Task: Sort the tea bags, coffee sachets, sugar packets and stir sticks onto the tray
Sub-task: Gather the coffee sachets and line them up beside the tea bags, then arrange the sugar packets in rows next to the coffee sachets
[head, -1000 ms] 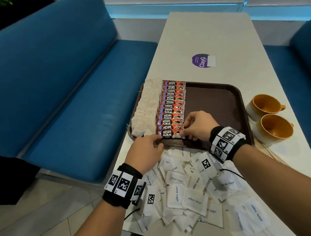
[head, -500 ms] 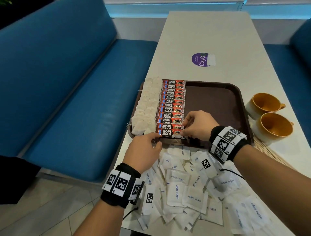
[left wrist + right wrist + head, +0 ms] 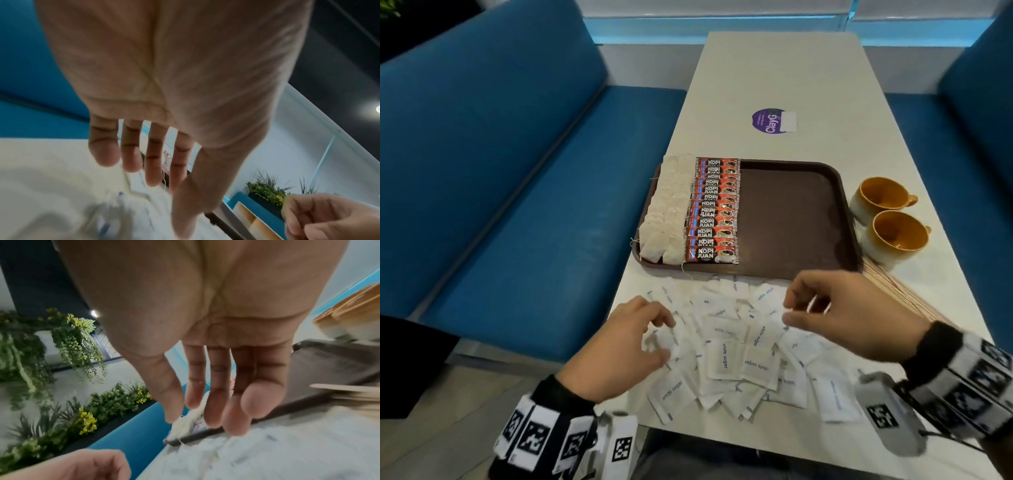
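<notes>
1. The sugar packets (image 3: 736,346) lie heaped on the table (image 3: 791,75), at 6 o'clock from the tray (image 3: 791,219).
2. The left hand (image 3: 619,349) and right hand (image 3: 849,315) hover over them, fingers loosely curled, holding nothing.
3. The packets look light, thin and slippery; pinch 1 by an edge.
4. Only the head view shows the tea bags (image 3: 664,212) and coffee sachets (image 3: 714,212) in rows; the wrist views show the undersides of the fingers.
</notes>
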The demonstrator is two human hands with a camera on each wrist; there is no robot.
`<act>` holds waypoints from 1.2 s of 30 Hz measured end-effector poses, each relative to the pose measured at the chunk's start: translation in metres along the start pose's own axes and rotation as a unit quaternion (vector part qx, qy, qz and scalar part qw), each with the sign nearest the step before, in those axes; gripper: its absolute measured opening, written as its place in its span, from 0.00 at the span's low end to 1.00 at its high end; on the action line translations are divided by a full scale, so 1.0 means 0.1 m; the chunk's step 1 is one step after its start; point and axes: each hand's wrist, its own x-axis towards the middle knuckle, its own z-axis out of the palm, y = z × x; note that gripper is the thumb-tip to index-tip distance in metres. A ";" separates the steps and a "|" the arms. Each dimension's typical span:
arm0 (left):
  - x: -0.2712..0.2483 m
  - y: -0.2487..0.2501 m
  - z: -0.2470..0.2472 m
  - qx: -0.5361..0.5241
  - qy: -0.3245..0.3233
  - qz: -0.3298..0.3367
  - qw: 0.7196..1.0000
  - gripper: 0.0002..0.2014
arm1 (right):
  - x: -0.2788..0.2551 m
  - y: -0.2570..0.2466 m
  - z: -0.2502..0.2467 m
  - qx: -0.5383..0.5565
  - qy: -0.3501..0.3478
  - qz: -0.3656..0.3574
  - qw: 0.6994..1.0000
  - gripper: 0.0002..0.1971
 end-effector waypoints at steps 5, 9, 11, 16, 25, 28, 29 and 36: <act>-0.37 0.03 0.28 0.035 -0.036 -0.051 0.997 0.19 | -0.57 0.41 0.22 -0.062 0.037 0.052 0.996 0.08; -0.49 0.08 0.51 0.044 0.008 -0.115 0.992 0.23 | -0.83 0.68 0.44 -0.046 0.095 0.117 0.988 0.16; -0.50 0.12 0.58 0.026 0.037 -0.131 0.990 0.24 | -0.87 0.74 0.57 -0.053 0.098 0.133 0.985 0.24; -0.42 0.19 0.65 -0.016 0.059 -0.154 0.986 0.24 | -0.79 0.78 0.80 -0.068 0.087 0.173 0.979 0.41; -0.33 0.29 0.66 -0.015 0.056 -0.107 0.993 0.16 | -0.62 0.65 0.81 -0.087 0.082 0.192 0.974 0.41; -0.34 0.27 0.62 -0.030 0.045 -0.104 0.993 0.12 | -0.60 0.63 0.83 -0.048 0.100 0.179 0.978 0.33; -0.34 0.26 0.59 -0.041 0.046 -0.103 0.993 0.11 | -0.60 0.62 0.84 -0.022 0.106 0.178 0.978 0.30; -0.20 0.45 0.48 -0.124 0.040 -0.022 0.991 0.06 | -0.60 0.64 0.81 0.074 0.114 0.170 0.976 0.19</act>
